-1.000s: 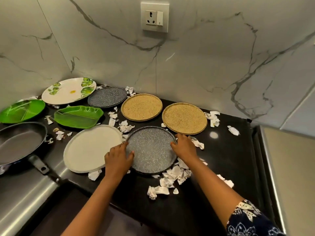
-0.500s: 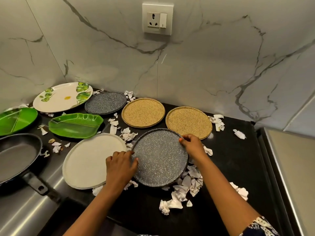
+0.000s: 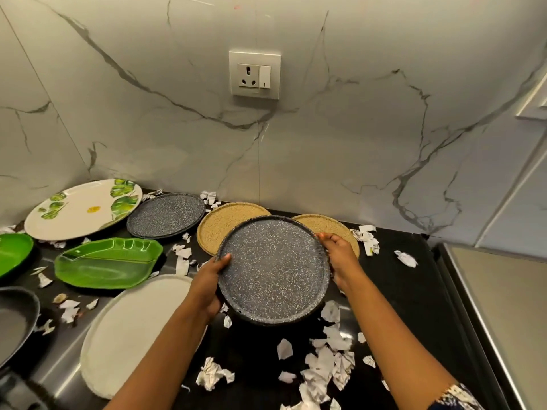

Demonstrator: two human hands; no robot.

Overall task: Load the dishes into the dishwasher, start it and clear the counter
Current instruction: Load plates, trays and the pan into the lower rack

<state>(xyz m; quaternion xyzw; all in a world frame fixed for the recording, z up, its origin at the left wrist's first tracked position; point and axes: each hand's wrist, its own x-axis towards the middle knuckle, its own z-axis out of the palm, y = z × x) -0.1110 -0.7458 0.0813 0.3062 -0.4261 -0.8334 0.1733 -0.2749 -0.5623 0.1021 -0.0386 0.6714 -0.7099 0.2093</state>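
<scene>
**Task item.** The speckled plate (image 3: pixel 272 270) is dark grey and round. It is held above the black table (image 3: pixel 414 306), near the centre, with its face tilted slightly toward the camera. In this view its far rim covers part of the left tan plate (image 3: pixel 222 229) and part of the right tan plate (image 3: pixel 328 223).

**Hands.**
- The left hand (image 3: pixel 207 279) grips the left rim. The thumb lies on the upper face and the fingers are curled underneath, out of sight.
- The right hand (image 3: pixel 340 258) grips the far-right rim. The fingers are curled over the edge.
- A patterned sleeve (image 3: pixel 455 398) shows at the near right.

**Other dishes on the table.**
- A second speckled plate (image 3: pixel 165 216) lies far left of the tan plates, close to the wall.
- A leaf-print plate (image 3: pixel 80 208) lies further left.
- A green leaf-shaped dish (image 3: pixel 106 261) lies nearer than the second speckled plate.
- A green plate (image 3: pixel 13 253) is cut off by the left edge.
- A cream plate (image 3: pixel 127 335) lies at the near left, partly under the left forearm.
- A dark pan (image 3: pixel 14 324) sits at the near-left edge.

**Debris.** Torn paper scraps (image 3: pixel 322 368) are scattered between the dishes and thickest below the held plate.

**Surroundings.** A wall socket (image 3: pixel 254 74) is mounted on the marble wall (image 3: pixel 370 137) behind the table.
</scene>
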